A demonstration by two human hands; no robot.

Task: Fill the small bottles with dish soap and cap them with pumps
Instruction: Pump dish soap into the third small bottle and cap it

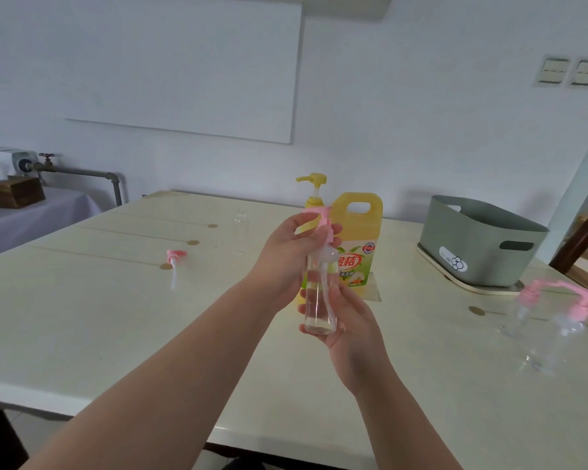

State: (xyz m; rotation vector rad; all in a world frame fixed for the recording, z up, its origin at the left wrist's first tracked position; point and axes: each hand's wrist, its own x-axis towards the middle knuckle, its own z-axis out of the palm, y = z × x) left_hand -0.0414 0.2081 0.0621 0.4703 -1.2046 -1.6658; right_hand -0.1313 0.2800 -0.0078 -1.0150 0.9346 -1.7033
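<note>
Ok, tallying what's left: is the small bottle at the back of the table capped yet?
Uncapped: the bottle stands upright with a bare neck, and a pink pump lies loose on the table.

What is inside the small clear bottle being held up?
A white dip tube from the pink pump runs down inside the small bottle. How much soap it holds is unclear; the right hand covers its far side.

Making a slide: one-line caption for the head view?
Left hand grips the pink pump atop a small clear bottle held by the right hand; yellow soap jug behind.
</note>
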